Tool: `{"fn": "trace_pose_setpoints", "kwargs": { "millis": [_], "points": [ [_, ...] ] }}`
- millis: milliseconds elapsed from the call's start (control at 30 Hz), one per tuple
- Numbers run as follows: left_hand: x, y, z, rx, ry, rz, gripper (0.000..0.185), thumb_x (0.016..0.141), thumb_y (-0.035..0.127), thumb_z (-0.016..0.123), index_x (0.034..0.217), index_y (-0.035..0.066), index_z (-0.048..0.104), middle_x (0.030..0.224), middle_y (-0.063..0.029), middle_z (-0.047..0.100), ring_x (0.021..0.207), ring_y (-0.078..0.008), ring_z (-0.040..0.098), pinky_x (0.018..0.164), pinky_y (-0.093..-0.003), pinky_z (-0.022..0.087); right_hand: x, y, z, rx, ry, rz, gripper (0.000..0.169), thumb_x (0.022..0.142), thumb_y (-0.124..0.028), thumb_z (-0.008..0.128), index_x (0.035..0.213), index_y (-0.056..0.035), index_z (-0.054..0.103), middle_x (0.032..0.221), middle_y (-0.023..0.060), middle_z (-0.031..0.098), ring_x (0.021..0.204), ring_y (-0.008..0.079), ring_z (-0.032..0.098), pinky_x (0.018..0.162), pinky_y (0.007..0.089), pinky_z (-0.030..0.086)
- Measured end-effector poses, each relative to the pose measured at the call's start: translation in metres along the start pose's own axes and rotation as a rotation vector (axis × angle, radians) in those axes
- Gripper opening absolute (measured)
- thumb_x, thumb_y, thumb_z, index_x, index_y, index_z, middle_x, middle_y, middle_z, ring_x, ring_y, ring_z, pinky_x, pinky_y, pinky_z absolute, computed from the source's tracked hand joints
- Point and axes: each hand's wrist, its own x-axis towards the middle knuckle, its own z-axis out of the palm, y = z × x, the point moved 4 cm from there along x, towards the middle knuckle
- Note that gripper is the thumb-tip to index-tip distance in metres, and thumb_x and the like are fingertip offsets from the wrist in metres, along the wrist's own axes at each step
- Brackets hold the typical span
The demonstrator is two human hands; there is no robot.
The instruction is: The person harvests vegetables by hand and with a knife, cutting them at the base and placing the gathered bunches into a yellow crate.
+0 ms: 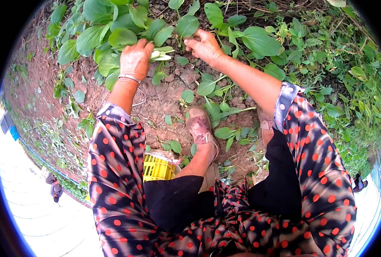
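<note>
My left hand (135, 59), with a bracelet at the wrist, is closed around a bunch of leafy greens (121, 38). Their pale cut or broken stem ends (161, 54) stick out to the right of my fist, and the broad leaves spread up and to the left. My right hand (203, 46) is a short way to the right, low by the soil, with thumb and forefinger close together at the base of a small leafy plant (188, 26). My fingertips partly overlap its stem, so whether they grip it is unclear. A larger leafy plant (261, 40) grows just right of this hand.
Reddish bare soil (164, 96) with loose leaves and small seedlings (213, 86) lies before me. My shoe (200, 125) is planted among them. A yellow plastic crate (158, 168) stands beside my leg. Dense weeds (344, 96) cover the right side. Other people (54, 188) are far off at the edges.
</note>
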Motion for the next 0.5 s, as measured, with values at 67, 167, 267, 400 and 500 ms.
{"fn": "trace_pose_setpoints", "kwargs": {
  "millis": [67,167,267,400,500],
  "points": [
    [-0.005,0.002,0.001,-0.014,-0.001,-0.003,0.025,0.063,0.003,0.064,0.085,0.013,0.056,0.09,-0.0053,0.057,0.082,-0.0234,0.06,0.07,-0.0362,0.043,-0.004,-0.001,0.0,-0.068,-0.016,-0.158,0.024,0.087,-0.008,0.057,0.11,-0.0048,0.058,0.08,0.0014,0.057,0.068,0.007,0.052,0.059,0.0234,0.045],
    [-0.01,0.002,0.004,-0.02,-0.042,0.001,0.025,0.063,0.004,0.064,0.085,0.013,0.056,0.088,-0.0051,0.056,0.082,-0.0231,0.06,0.07,-0.0368,0.043,-0.004,-0.001,-0.002,-0.171,-0.027,-0.228,0.026,0.086,-0.007,0.057,0.112,-0.0028,0.058,0.083,0.0013,0.059,0.07,0.0082,0.053,0.064,0.0247,0.047],
    [-0.011,0.001,0.005,-0.021,-0.027,0.006,0.025,0.063,0.003,0.064,0.085,0.014,0.056,0.088,-0.0049,0.055,0.082,-0.0227,0.059,0.07,-0.0367,0.043,0.003,-0.005,0.002,-0.259,-0.026,-0.201,0.028,0.085,-0.009,0.057,0.111,-0.0005,0.058,0.085,0.0025,0.062,0.072,0.01,0.055,0.068,0.0267,0.048],
    [-0.009,0.001,0.007,-0.026,-0.018,0.005,0.025,0.063,0.004,0.063,0.085,0.013,0.056,0.088,-0.0047,0.055,0.082,-0.0227,0.06,0.07,-0.0368,0.043,0.008,-0.009,0.01,-0.397,0.012,-0.073,0.031,0.082,-0.019,0.056,0.112,-0.0146,0.063,0.105,0.0124,0.066,0.101,0.0283,0.061,0.092,0.0361,0.045],
    [-0.01,0.0,0.007,-0.022,-0.013,0.002,0.025,0.064,0.003,0.063,0.086,0.014,0.056,0.087,-0.0045,0.055,0.081,-0.0224,0.06,0.07,-0.0366,0.043,-0.009,-0.002,0.011,-0.485,-0.025,-0.095,0.03,0.085,-0.015,0.054,0.115,-0.0109,0.06,0.107,0.0127,0.065,0.097,0.025,0.061,0.089,0.0346,0.046]
  ]
}}
